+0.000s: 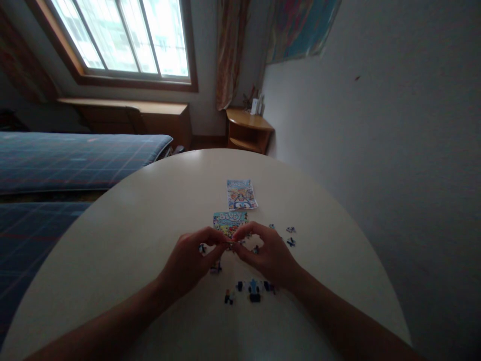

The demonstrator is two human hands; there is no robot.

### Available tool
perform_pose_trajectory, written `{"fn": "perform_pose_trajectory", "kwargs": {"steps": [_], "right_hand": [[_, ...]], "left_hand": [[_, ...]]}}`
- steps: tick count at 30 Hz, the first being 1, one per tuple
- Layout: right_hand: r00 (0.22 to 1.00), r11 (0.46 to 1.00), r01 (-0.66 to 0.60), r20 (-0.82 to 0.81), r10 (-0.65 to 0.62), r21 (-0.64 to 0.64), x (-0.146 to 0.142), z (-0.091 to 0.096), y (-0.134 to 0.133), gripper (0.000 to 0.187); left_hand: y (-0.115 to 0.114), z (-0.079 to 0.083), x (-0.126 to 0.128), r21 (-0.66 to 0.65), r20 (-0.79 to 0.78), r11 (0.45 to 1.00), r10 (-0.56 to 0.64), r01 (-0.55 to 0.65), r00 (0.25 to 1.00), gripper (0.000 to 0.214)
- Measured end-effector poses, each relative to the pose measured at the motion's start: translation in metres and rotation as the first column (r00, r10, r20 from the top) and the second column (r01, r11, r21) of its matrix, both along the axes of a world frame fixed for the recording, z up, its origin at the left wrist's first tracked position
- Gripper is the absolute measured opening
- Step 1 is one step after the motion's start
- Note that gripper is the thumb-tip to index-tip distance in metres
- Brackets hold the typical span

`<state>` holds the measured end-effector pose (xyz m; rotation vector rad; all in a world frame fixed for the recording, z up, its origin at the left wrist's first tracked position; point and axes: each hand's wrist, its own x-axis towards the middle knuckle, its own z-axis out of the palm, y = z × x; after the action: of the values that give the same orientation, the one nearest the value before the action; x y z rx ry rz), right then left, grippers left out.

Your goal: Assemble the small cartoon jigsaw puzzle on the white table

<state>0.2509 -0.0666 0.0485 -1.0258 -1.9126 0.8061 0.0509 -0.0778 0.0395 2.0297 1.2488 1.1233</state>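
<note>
My left hand (191, 260) and my right hand (268, 255) meet above the round white table (150, 225), fingertips pinched together on a tiny piece I cannot make out. Small dark and blue toy building pieces (253, 290) lie just below my hands, and several more (290, 235) lie to the right. Beyond my fingers lies a colourful printed card or packet (230, 221), and a second printed leaflet (241, 194) lies farther back.
A bed with a blue plaid cover (67, 160) runs along the left. A wooden corner shelf (248, 130) and a window (124, 35) are at the back. A plain wall (376, 125) stands close on the right.
</note>
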Motion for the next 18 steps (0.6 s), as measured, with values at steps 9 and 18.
{"fn": "perform_pose_trajectory", "kwargs": {"steps": [9, 18], "right_hand": [[0.999, 0.999, 0.006, -0.047, -0.008, -0.041, -0.001, 0.0, 0.0, 0.006], [0.996, 0.969, -0.034, -0.091, 0.012, -0.244, -0.002, -0.005, 0.001, 0.029]], "left_hand": [[-0.001, -0.001, 0.0, 0.058, 0.014, 0.996, -0.072, 0.071, 0.997, 0.011], [0.004, -0.002, -0.018, 0.063, -0.193, 0.97, -0.218, 0.234, 0.957, 0.013]]}}
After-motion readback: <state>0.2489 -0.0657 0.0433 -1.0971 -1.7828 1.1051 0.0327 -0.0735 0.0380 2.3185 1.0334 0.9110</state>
